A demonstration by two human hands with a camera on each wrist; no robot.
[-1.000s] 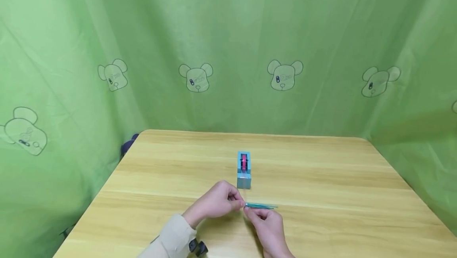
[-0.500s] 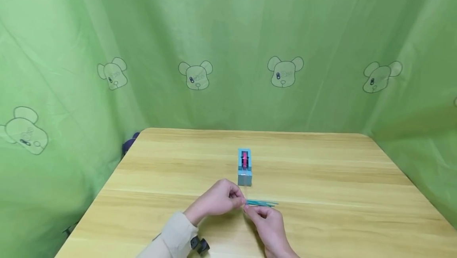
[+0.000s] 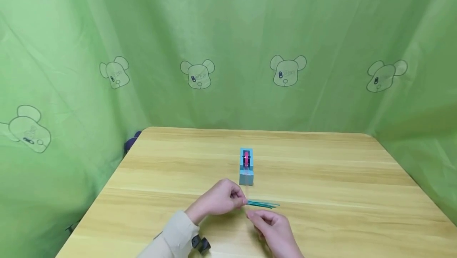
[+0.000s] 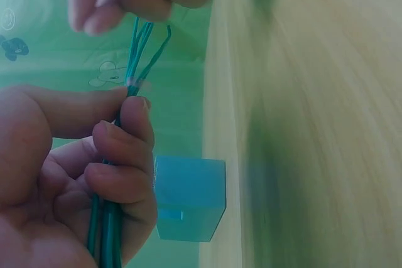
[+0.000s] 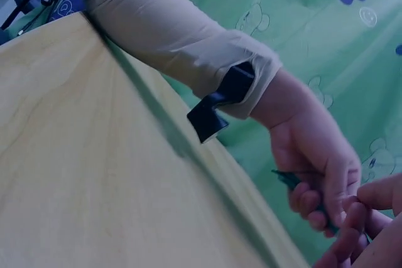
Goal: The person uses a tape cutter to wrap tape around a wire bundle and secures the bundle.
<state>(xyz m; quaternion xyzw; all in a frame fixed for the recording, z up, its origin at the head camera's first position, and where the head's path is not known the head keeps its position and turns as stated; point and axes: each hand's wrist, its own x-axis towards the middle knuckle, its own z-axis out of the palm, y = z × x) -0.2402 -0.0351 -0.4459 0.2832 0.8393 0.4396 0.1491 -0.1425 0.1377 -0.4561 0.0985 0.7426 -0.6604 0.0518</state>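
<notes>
Green strands, several, gathered in one slim bundle. Held above the desk, about midway between left and right edges, loose tips pointing toward the right edge. Gripped close beside a pale band, apparently to keep all lengths together.

Left hand: thumb and forefinger nearly closed, pinching the bundle just below that band; other fingers curled over the lower lengths, along the palm.

Blue tape dispenser, fitted with pink roll. Stands on the desk, short of the far edge, slightly left of midway between the sides. Faces the hands, probably so as to feed straight toward the bundle.

Clear tape, one thin strip. Runs from the dispenser's front to the left fingertips; hard to tell how firmly stuck to the strands.

Right hand: just beside the bundle, on the side away from the desk's far edge. Thumb and forefinger pressed tip to tip, seemingly pinching the loose tape end, perhaps for tension; other fingers bent inward.
</notes>
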